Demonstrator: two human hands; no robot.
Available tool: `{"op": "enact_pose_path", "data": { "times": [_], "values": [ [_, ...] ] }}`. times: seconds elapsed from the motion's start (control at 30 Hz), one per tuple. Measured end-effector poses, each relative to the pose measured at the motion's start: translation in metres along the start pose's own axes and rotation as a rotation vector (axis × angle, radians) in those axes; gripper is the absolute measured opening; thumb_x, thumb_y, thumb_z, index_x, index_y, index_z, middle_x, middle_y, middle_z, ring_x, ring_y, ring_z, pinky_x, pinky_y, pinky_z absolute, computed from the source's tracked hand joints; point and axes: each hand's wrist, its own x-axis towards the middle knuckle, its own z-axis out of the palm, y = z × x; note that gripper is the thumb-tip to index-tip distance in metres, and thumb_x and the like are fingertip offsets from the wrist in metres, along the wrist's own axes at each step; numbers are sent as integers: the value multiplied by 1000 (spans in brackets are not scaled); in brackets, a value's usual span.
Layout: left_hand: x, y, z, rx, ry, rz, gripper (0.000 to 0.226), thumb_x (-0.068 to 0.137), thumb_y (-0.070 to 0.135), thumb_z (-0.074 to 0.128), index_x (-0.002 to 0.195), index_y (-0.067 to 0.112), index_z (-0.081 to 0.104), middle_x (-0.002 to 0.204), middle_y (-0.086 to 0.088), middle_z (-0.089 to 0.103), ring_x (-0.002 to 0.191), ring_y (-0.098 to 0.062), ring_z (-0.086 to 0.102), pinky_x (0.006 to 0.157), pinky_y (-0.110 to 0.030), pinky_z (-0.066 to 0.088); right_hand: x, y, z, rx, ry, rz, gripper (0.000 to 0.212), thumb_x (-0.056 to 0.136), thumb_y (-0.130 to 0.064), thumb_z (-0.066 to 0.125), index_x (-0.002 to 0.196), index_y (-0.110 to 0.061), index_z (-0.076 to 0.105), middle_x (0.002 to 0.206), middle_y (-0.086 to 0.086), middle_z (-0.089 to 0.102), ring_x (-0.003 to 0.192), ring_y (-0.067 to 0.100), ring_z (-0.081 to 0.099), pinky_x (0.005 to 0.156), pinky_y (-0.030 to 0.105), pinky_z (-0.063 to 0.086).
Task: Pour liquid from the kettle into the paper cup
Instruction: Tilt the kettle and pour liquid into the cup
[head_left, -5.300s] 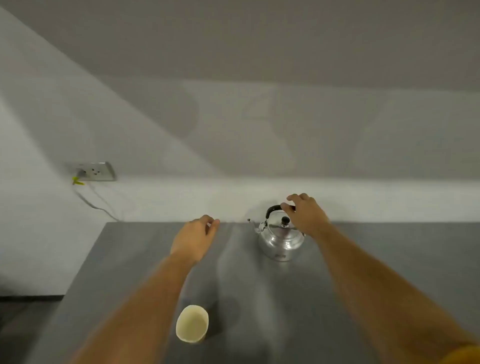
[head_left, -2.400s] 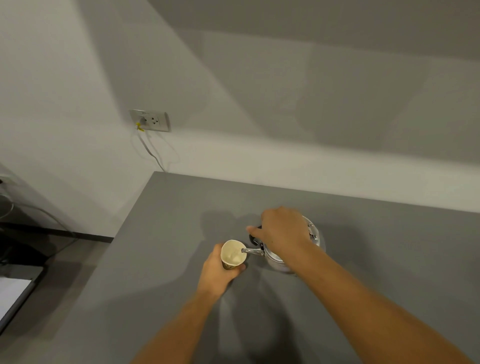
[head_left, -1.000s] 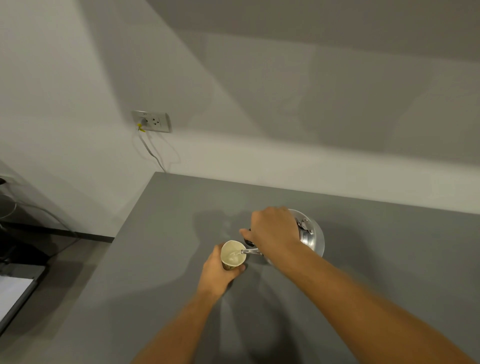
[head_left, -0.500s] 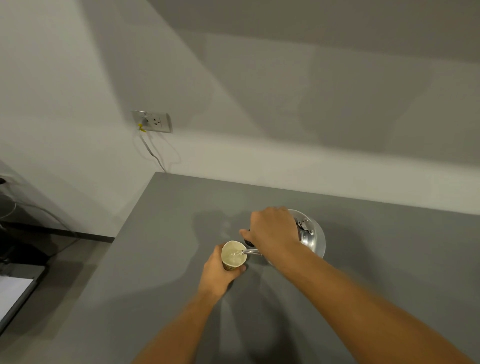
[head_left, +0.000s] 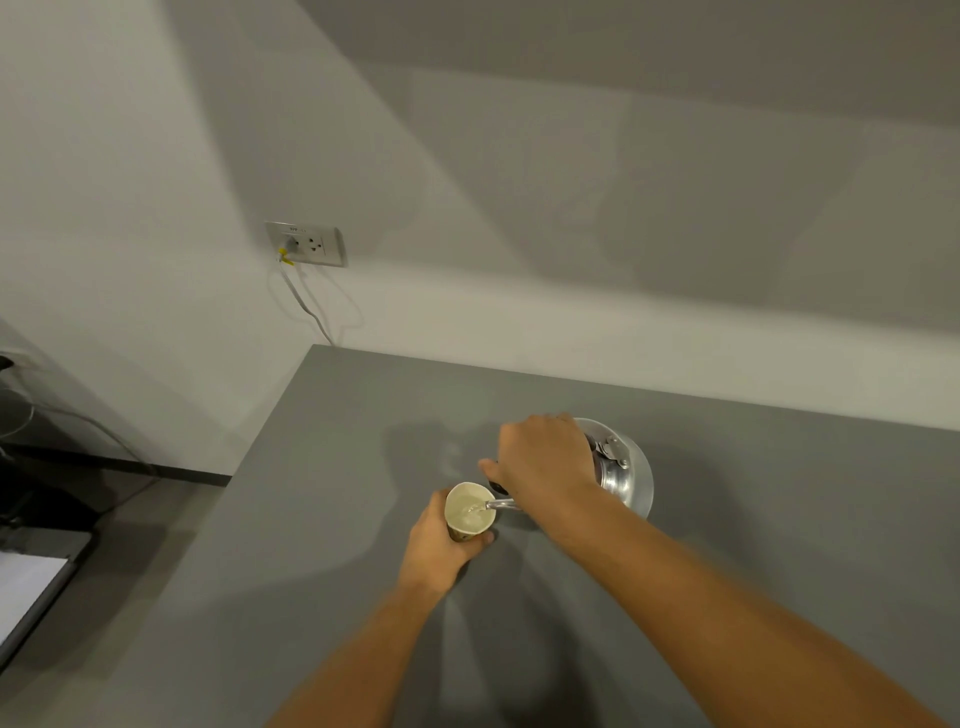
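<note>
1. The right hand (head_left: 543, 460) is clenched around the kettle (head_left: 626, 480) handle, tipping the steel body so its spout points left and down over the cup rim; the base faces right
2. The left hand (head_left: 441, 545), just below and left of the right, wraps the paper cup (head_left: 469, 512), mouth up, with pale liquid inside
3. The print on the cup wall is too small to read
4. The grey table (head_left: 322, 519) lies bare around both hands; its left edge is well off
5. Beyond the hands, the wall socket (head_left: 306, 244) bears tiny unreadable lettering
</note>
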Motion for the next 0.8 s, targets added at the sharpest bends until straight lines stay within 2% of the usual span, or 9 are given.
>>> {"op": "enact_pose_path", "data": {
  "times": [0.5,0.8],
  "values": [
    [-1,2,0,-11,6,-2,61,69,33,92,119,32,57,106,14,72,94,4,67,72,-13,46,0,0,0,-21,2,-8,54,86,-49,60,53,-20,28,72,6,65,61,25,41,66,36,29],
    [-2,4,0,8,9,-10,58,69,32,91,116,33,57,103,13,72,90,10,64,67,-6,45,0,2,1,-31,-7,-4,54,85,-49,60,52,-20,29,68,5,62,60,25,41,65,35,29]
  ]
}}
